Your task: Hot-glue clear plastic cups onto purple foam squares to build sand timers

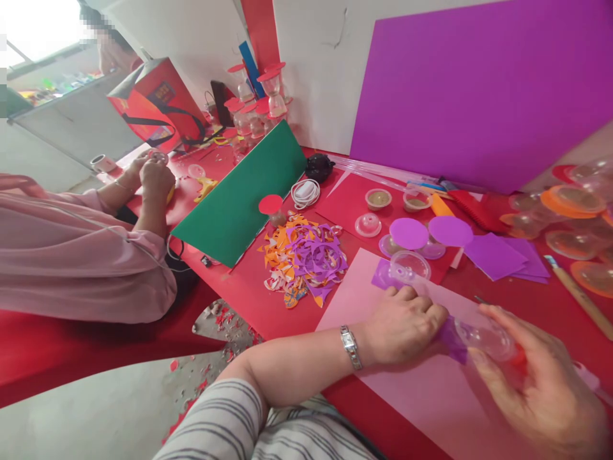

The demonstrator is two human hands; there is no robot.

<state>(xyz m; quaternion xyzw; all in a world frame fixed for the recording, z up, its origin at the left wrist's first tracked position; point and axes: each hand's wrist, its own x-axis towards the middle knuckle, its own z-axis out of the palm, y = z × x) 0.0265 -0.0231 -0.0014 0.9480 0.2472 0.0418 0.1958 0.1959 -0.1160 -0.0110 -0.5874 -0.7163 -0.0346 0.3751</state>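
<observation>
My left hand (407, 326), with a watch on its wrist, is curled over a thin purple strip (453, 342) above the pink sheet (407, 409). My right hand (541, 377) grips a clear plastic cup (488, 338) lying sideways, its narrow end touching the purple strip. Something red shows behind the cup near my right palm; its kind is hidden. Just beyond my left hand a second clear plastic cup (409, 265) lies by another purple piece (382, 275). Two purple discs (408, 234) rest on cups behind it.
Purple and orange paper scraps (306, 259) are heaped left of the pink sheet. A green board (244, 198) separates my area from a co-worker's hands (153, 176). Clear cups with orange rims (575, 204) stand at right, near a wooden-handled tool (582, 297) and purple squares (498, 255).
</observation>
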